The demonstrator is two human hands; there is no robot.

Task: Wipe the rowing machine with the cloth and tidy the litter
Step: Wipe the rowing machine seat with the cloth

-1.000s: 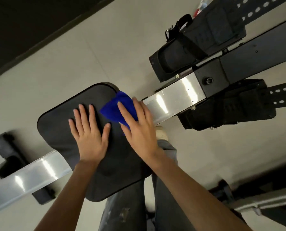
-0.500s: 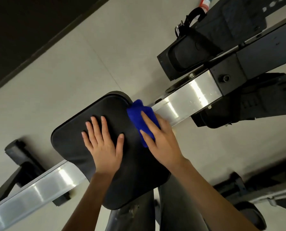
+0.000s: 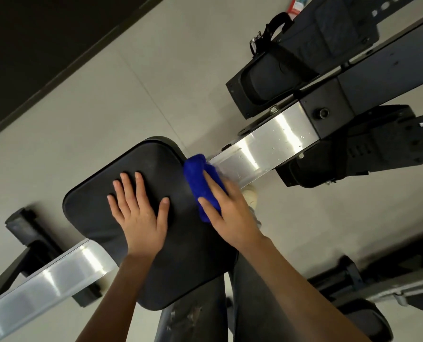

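While our left hand (image 3: 139, 213) lies flat on the black seat (image 3: 146, 166), fingers spread, we've got our right hand (image 3: 232, 213) pressing the bunched blue cloth (image 3: 199, 181) down with straight fingers at the seat's far edge, right where it meets the shiny rail (image 3: 267, 149). Droplets speckle that rail, and black footrests (image 3: 267, 77) flank it beyond.

Single head-worn wide-angle view, looking steeply down from close above the black padded rectangular seat (image 3: 153, 161), with the brushed silver metal rail (image 3: 267, 149) crossing diagonally from lower left to upper right over the pale grey floor (image 3: 131, 95).
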